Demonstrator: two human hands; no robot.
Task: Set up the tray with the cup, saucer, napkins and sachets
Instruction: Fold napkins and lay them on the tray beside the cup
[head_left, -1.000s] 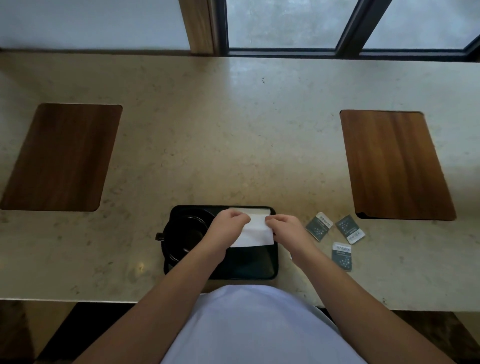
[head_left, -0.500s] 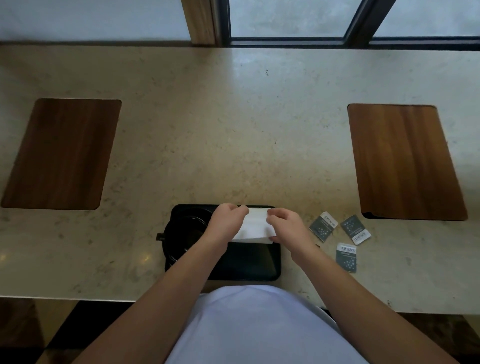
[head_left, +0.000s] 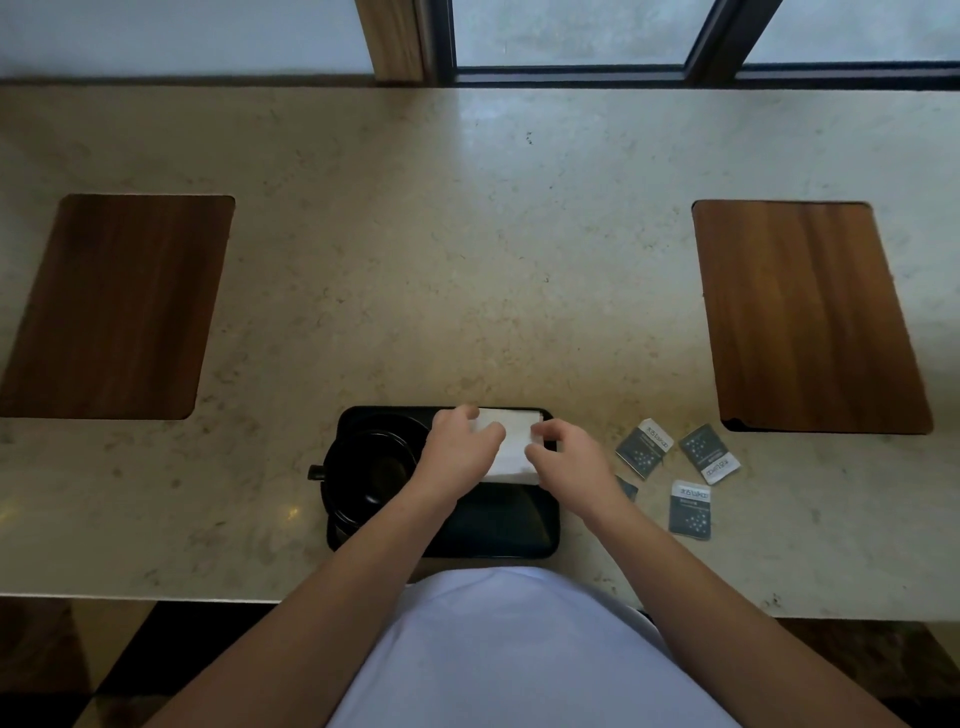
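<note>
A black tray (head_left: 498, 525) lies at the counter's near edge. A black cup (head_left: 371, 467) on a black saucer (head_left: 353, 431) sits in its left half, handle to the left. A white folded napkin (head_left: 511, 439) lies on the tray's far right part. My left hand (head_left: 460, 449) pinches the napkin's left edge; my right hand (head_left: 563, 457) pinches its right edge. Several dark sachets (head_left: 691, 506) with white ends lie on the counter right of the tray, one (head_left: 628, 487) partly hidden by my right wrist.
Two brown wooden placemats lie on the beige stone counter (head_left: 467, 260), one at the left (head_left: 114, 306), one at the right (head_left: 805, 317). A window frame (head_left: 571, 73) runs along the far edge. My white shirt fills the bottom.
The napkin has gone from raised and tilted between my hands to lying flatter on the tray's far right part. Both hands stay at its edges.
</note>
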